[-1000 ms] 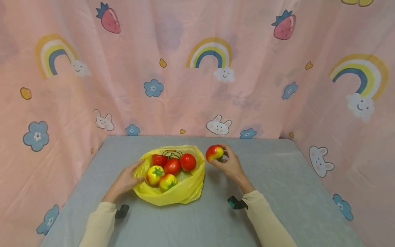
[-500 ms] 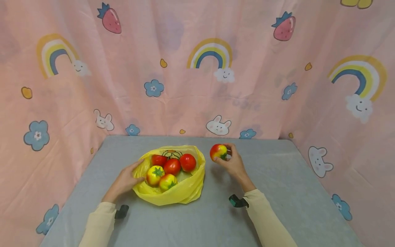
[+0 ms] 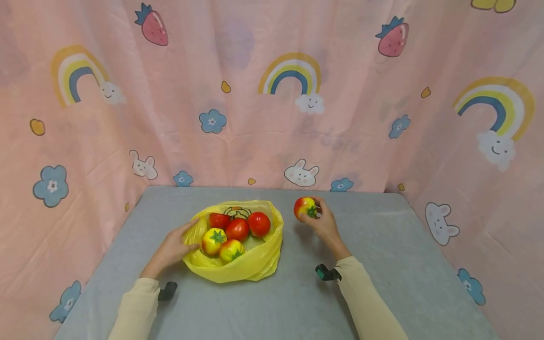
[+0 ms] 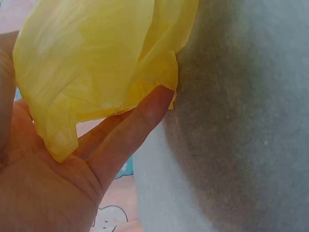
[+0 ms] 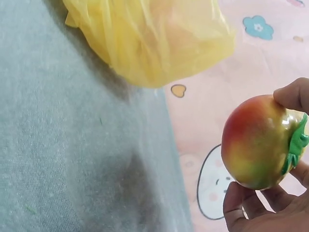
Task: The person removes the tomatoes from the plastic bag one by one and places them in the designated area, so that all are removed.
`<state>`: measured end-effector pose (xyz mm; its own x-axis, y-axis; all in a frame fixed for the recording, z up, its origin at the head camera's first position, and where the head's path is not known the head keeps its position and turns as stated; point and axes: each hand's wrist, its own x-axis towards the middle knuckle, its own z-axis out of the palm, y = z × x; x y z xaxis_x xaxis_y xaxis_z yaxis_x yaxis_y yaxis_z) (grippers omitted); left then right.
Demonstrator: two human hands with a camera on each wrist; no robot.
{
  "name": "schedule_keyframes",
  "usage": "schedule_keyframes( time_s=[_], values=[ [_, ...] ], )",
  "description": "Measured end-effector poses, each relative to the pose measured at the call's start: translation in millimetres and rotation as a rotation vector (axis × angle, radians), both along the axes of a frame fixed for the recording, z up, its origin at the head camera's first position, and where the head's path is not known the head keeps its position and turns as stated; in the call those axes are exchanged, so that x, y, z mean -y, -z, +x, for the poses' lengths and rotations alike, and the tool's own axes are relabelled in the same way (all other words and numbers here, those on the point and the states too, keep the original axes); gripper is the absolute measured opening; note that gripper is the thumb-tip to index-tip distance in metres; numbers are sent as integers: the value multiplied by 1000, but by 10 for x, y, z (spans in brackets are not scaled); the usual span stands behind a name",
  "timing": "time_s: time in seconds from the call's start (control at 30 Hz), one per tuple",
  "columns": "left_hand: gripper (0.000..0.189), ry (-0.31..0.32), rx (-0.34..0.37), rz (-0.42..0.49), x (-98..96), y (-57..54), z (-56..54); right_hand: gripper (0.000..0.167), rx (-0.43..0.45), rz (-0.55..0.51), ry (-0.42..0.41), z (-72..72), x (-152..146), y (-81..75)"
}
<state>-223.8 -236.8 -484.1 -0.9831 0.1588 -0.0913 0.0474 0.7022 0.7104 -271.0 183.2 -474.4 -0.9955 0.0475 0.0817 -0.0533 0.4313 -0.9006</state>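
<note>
A yellow plastic bag (image 3: 255, 267) stands with its mouth spread wide on the grey table. Inside lie several tomatoes: glossy red ones such as this red tomato (image 3: 259, 224) behind, and two yellow-and-red ones, one of them a yellow tomato (image 3: 214, 241) with a green star-shaped top. My left hand (image 3: 172, 246) holds the bag's left side, thumb over the rim; in the left wrist view its fingers (image 4: 130, 130) lie along the outside of the plastic. Right of the bag, my right hand (image 3: 324, 225) grips a red-and-yellow tomato (image 5: 256, 140) between thumb and fingertips, raised over the table.
The grey table (image 3: 272, 311) ends at a pink curtain (image 3: 357, 108) printed with rainbows and flowers, which hangs behind it and along both sides. A dark wrist device (image 3: 326, 273) sits at my right cuff, and another dark device (image 3: 168, 291) at my left.
My right hand has moved a little to the right, away from the bag, carrying the tomato. My left hand and the tomatoes in the bag stay where they were.
</note>
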Motion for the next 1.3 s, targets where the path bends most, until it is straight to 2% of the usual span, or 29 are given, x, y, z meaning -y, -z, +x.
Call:
schedule_keyframes(
  time_s=[0.67, 1.3],
  values=[
    [74, -3, 9, -8, -2, -22, -25, 68, 81, 11, 76, -218, -79, 201],
    [74, -6, 11, -9, 17, 15, 7, 64, 105, 80, 80, -326, -81, 340]
  ],
)
